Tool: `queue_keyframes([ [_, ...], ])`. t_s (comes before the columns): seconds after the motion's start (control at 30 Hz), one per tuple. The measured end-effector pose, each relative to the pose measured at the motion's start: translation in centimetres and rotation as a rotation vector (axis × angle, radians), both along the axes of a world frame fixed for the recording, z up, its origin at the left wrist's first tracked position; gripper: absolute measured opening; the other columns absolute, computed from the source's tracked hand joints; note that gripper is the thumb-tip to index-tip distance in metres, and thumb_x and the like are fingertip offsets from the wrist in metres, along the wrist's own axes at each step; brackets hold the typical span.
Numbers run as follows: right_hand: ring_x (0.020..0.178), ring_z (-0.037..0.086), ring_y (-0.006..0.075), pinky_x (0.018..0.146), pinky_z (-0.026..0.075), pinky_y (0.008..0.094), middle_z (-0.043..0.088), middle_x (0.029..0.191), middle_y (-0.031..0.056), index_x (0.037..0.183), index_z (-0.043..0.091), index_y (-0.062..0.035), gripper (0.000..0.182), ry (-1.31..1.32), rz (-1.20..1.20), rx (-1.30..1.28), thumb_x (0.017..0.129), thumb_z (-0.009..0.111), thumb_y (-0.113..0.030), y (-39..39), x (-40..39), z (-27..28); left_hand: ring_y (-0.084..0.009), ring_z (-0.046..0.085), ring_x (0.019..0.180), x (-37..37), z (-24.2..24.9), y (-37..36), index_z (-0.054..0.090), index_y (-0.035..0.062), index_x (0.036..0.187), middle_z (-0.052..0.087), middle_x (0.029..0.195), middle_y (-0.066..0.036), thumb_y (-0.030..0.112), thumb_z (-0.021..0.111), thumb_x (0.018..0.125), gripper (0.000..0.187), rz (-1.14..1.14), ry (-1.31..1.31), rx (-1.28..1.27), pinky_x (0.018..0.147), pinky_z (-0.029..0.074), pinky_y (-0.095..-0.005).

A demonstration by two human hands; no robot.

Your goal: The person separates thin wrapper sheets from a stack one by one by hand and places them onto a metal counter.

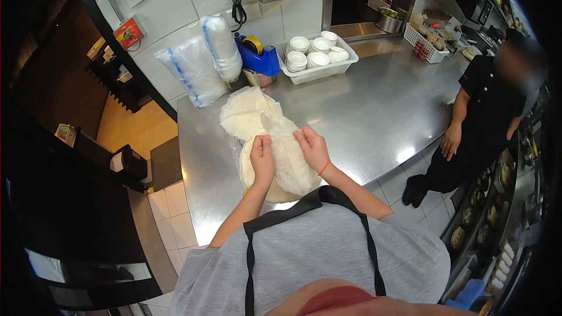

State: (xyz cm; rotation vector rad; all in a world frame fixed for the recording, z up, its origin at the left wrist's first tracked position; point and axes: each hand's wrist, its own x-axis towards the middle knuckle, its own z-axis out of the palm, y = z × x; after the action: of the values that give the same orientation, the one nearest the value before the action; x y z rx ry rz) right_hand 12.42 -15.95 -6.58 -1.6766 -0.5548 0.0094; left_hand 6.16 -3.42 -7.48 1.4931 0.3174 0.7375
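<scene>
My left hand [262,161] and my right hand [313,151] pinch a thin, pale sheet [291,161] that looks like dough or thin flatbread. It hangs between them over the near-left part of the steel counter. My fingers are closed at its upper side edges. Under and behind it lie more pale round sheets [249,112], partly hidden by the one I hold. Some clear plastic shows at the left edge of the pile. A red band circles my right wrist.
Plastic bag rolls [196,70], a blue tape dispenser [257,57] and a white basket [319,71] of small bowls stand along the wall. A person in black [486,99] stands at right, past the steel counter's [374,102] edge. Another basket [426,45] sits at the far right.
</scene>
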Motion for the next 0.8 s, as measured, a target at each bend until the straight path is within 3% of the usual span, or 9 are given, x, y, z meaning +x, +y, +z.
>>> queue_keyframes([
  [0.2, 0.059, 0.037, 0.0040, 0.052, 0.035, 0.0215, 0.045, 0.059, -0.0018, 0.074, 0.049, -0.0011, 0.026, 0.027, -0.019, 0.168, 0.090, 0.053, -0.022, -1.9, 1.2, 1.5, -0.0027, 0.037, 0.064, -0.3, 0.7, 1.6, 0.050, 0.0061, 0.075, 0.047, 0.070, 0.005, 0.024, 0.047, 0.093, 0.026, 0.054, -0.002, 0.024, 0.059, 0.033, -0.0178],
  [0.37, 0.056, 0.036, 0.0050, 0.051, 0.034, 0.0221, 0.043, 0.057, -0.0023, 0.071, 0.049, -0.0020, 0.028, 0.009, -0.110, 0.076, 0.089, 0.053, -0.024, -4.4, 3.1, 0.9, -0.0021, 0.035, 0.063, -1.0, 0.5, 3.0, 0.049, 0.0066, 0.074, 0.044, 0.068, 0.007, 0.024, 0.047, 0.093, 0.026, 0.065, -0.004, 0.022, 0.057, 0.031, -0.0181],
  [0.5, 0.056, 0.034, 0.0048, 0.050, 0.033, 0.0225, 0.042, 0.057, -0.0025, 0.070, 0.049, -0.0022, 0.029, 0.086, -0.044, 0.053, 0.089, 0.054, -0.024, -5.0, 3.3, -0.5, -0.0019, 0.034, 0.063, -1.2, 1.2, 2.6, 0.048, 0.0070, 0.073, 0.042, 0.067, 0.008, 0.023, 0.047, 0.092, 0.025, -0.026, -0.004, 0.082, 0.057, 0.030, -0.0179],
  [0.6, 0.059, 0.041, 0.0036, 0.053, 0.037, 0.0212, 0.050, 0.062, -0.0026, 0.074, 0.052, -0.0027, 0.026, 0.163, -0.025, 0.001, 0.087, 0.056, -0.024, -5.3, 2.9, -1.2, -0.0019, 0.034, 0.063, -1.8, 2.2, 2.2, 0.049, 0.0069, 0.074, 0.042, 0.067, 0.008, 0.024, 0.047, 0.093, 0.025, -0.090, 0.059, 0.155, 0.057, 0.029, -0.0175],
  [0.67, 0.065, 0.049, 0.0035, 0.059, 0.041, 0.0199, 0.058, 0.072, -0.0011, 0.080, 0.056, -0.0025, 0.022, 0.281, 0.066, 0.143, 0.086, 0.059, -0.023, -5.2, 1.8, 0.1, -0.0019, 0.034, 0.063, -1.7, 1.9, 2.2, 0.049, 0.0067, 0.075, 0.042, 0.068, 0.007, 0.024, 0.047, 0.093, 0.025, -0.081, 0.038, 0.148, 0.057, 0.029, -0.0174],
  [0.8, 0.071, 0.053, 0.0046, 0.064, 0.044, 0.0199, 0.061, 0.080, 0.0006, 0.085, 0.058, -0.0026, 0.019, 0.349, 0.199, 0.121, 0.084, 0.061, -0.021, -6.1, 2.2, 0.9, -0.0020, 0.035, 0.063, -1.8, 1.0, 2.6, 0.049, 0.0063, 0.076, 0.044, 0.069, 0.007, 0.024, 0.047, 0.093, 0.025, -0.036, -0.002, 0.105, 0.058, 0.030, -0.0177],
])
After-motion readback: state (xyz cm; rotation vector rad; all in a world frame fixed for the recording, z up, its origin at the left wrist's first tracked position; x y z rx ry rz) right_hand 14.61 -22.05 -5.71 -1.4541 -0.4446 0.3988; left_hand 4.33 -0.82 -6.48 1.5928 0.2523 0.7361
